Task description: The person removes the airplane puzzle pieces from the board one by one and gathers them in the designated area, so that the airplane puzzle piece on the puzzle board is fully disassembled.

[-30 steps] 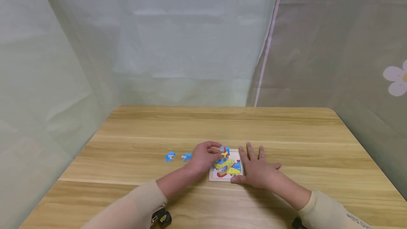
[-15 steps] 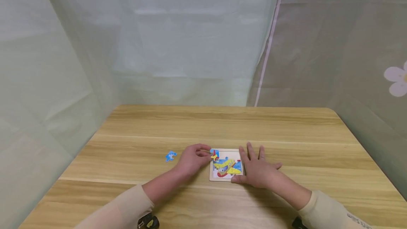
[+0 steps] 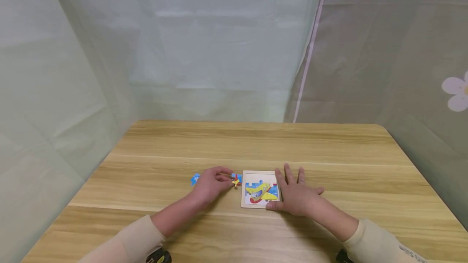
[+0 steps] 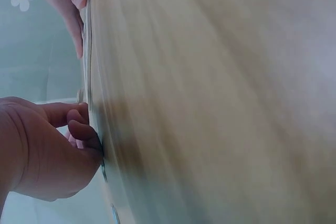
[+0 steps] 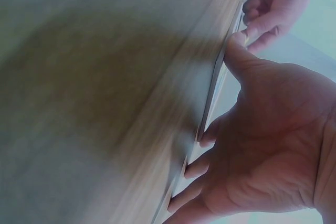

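With thumb and fingertips my left hand (image 3: 209,185) pinches the left edge of a puzzle piece (image 3: 237,180) printed blue, red and yellow. The piece is low over the table, just left of the wooden puzzle frame (image 3: 259,172). Joined pieces showing a yellow airplane (image 3: 260,193) fill the frame's lower part; bare white backing shows along its top. My right hand (image 3: 297,194) lies spread at the frame's right side, thumb on the lower rim and fingers straight. In the left wrist view, the left fingers (image 4: 84,132) are curled close to the tabletop.
A loose blue puzzle piece (image 3: 195,179) lies left of my left hand, partly covered by it. The wood-grain table (image 3: 234,141) ends at a hanging pale cloth (image 3: 219,52) behind.
My left hand has carried the puzzle piece leftward from over the frame's top to beside the frame. A second blue piece is now hidden by that hand. The right hand has stayed still.
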Demonstrator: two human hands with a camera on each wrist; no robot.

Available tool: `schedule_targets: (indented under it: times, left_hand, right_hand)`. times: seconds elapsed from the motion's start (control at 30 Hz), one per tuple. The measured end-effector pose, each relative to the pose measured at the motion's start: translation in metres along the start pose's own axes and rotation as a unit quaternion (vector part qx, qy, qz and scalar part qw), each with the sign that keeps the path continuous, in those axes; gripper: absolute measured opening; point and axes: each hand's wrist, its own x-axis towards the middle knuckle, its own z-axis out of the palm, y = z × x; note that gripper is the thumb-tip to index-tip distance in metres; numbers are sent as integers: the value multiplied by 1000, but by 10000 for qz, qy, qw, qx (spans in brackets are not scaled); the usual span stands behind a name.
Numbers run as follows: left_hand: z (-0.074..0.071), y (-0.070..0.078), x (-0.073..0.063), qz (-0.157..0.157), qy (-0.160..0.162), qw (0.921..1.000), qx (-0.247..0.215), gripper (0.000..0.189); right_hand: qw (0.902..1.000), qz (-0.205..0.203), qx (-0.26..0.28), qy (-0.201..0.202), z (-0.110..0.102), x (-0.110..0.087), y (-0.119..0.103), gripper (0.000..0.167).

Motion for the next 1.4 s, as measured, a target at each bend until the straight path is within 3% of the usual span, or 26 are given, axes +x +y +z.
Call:
schedule_targets:
  times: [0.57,0.8,0.93,1.23,1.4]
  left_hand:
    - [-4,1,-2,159,151,9996,205,28]
    - [-4,0,0,248,357,9983,375,37]
    - [-3,0,1,277,477,9971,532,32]
    - [5,1,2,469,340,9967,565,20]
    - [13,2,2,645,69,9962,578,20]
  right_hand:
    - [10000,-6,34,6,0,0,0,110]
    - [10000,-83,42,31,0,0,1,94]
    - [9999,-135,-54,48,0,1,0,85]
    - [9996,-244,-118,34,-1,0,1,75]
    - [9994,-328,-130,48,-3,-1,0,72]
